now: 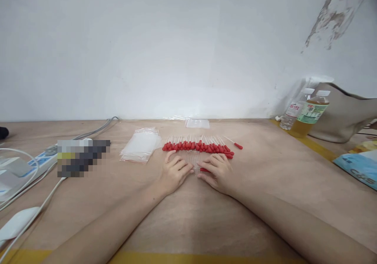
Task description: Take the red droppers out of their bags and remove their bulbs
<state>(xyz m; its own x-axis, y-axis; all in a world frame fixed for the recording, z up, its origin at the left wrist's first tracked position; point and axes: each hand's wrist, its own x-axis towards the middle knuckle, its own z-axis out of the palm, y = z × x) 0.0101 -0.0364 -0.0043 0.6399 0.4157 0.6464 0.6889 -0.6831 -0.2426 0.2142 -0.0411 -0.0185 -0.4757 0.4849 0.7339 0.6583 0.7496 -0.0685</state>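
Note:
A row of several glass droppers with red rubber bulbs (200,145) lies across the middle of the wooden table (188,217). Just in front of the row, my left hand (174,172) and my right hand (217,171) rest close together on the table. Between their fingertips lies one dropper (200,169) with its red bulb under my right fingers; both hands pinch it. One dropper (235,143) lies apart at the row's right end. A stack of clear plastic bags (140,144) sits to the left of the row.
A single clear bag (197,123) lies by the wall. Two drink bottles (306,113) and a grey bag (344,115) stand at the right. A power strip with cables (41,160) and a white adapter (17,223) lie at the left. A blue pack (359,166) sits far right.

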